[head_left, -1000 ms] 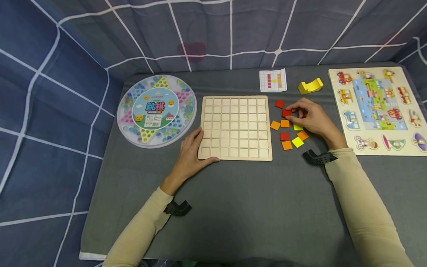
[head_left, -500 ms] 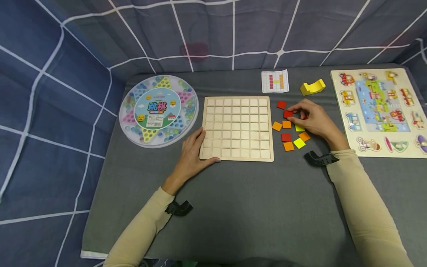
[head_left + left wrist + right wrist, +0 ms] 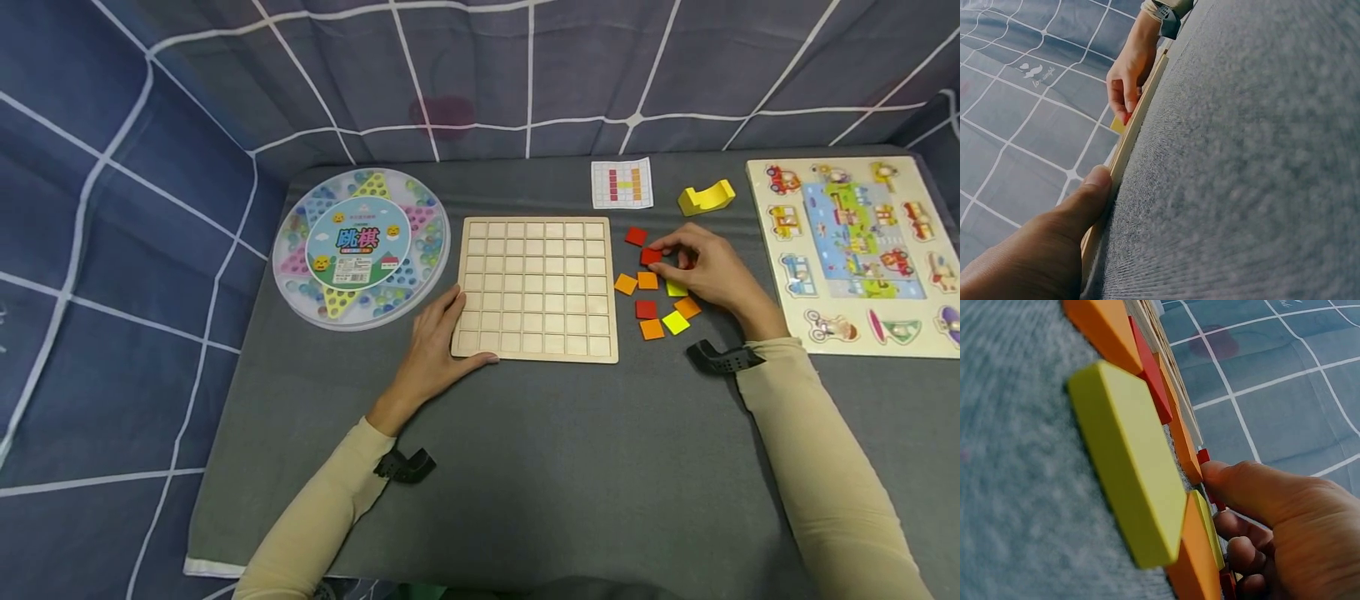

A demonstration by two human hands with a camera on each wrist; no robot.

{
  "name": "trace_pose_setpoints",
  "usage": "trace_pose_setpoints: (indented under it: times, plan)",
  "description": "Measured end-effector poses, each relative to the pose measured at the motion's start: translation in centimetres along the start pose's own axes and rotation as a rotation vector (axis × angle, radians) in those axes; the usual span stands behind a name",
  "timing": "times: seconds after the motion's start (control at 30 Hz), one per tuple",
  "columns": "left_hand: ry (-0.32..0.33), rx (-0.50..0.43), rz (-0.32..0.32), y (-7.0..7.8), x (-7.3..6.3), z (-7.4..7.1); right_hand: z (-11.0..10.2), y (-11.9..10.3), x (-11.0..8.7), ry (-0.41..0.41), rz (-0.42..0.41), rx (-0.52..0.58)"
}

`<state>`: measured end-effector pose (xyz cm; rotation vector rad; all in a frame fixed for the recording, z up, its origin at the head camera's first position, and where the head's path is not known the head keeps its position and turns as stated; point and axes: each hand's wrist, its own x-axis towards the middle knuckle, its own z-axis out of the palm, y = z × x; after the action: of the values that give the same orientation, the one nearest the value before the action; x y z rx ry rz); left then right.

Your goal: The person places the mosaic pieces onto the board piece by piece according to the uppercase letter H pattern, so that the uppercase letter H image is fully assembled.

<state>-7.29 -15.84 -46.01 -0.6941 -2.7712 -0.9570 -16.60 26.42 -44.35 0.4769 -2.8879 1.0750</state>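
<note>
In the head view a square wooden grid board (image 3: pixel 536 290) lies flat on the cloth. My left hand (image 3: pixel 431 350) rests against its near left corner, fingers along the left edge and thumb on the front edge; the left wrist view shows that thumb (image 3: pixel 1094 187) against the board's side. To the right of the board my right hand (image 3: pixel 705 265) pinches a red tile (image 3: pixel 651 256) between thumb and fingers, low among the other tiles. Around it lie an orange tile (image 3: pixel 647 280), another red tile (image 3: pixel 646 309) and a yellow tile (image 3: pixel 1129 465). One yellow tile (image 3: pixel 676 288) is partly under my hand.
A round Chinese checkers box (image 3: pixel 360 317) sits left of the board. Behind the tiles are a printed pattern card (image 3: pixel 622 184) and a yellow curved block (image 3: pixel 707 198). A wooden picture puzzle (image 3: pixel 862 321) occupies the right side. A gridded curtain (image 3: pixel 465 83) hangs behind.
The head view has shifted slightly, so everything appears a little further right. Both hands keep their places, the left at the board and the right on the red tile.
</note>
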Motion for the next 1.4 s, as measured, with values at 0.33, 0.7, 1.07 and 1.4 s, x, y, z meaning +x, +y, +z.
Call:
trace_pose_setpoints:
  times: [0.33, 0.7, 1.07, 1.4]
  plan:
    - [0.002, 0.027, 0.016, 0.1, 0.0, -0.1, 0.0, -1.7, 0.3, 0.030, -0.101, -0.007]
    - [-0.010, 0.025, 0.003, 0.2, 0.1, -0.3, 2.3, -6.8, 3.4, -0.005, -0.237, 0.096]
    - [-0.041, 0.068, -0.028, 0.2, 0.0, -0.2, 6.1, -11.4, 7.8, -0.065, -0.301, 0.100]
    - [-0.041, 0.079, -0.032, 0.4, -0.1, -0.3, 8.6, -12.0, 10.0, -0.156, -0.195, 0.045]
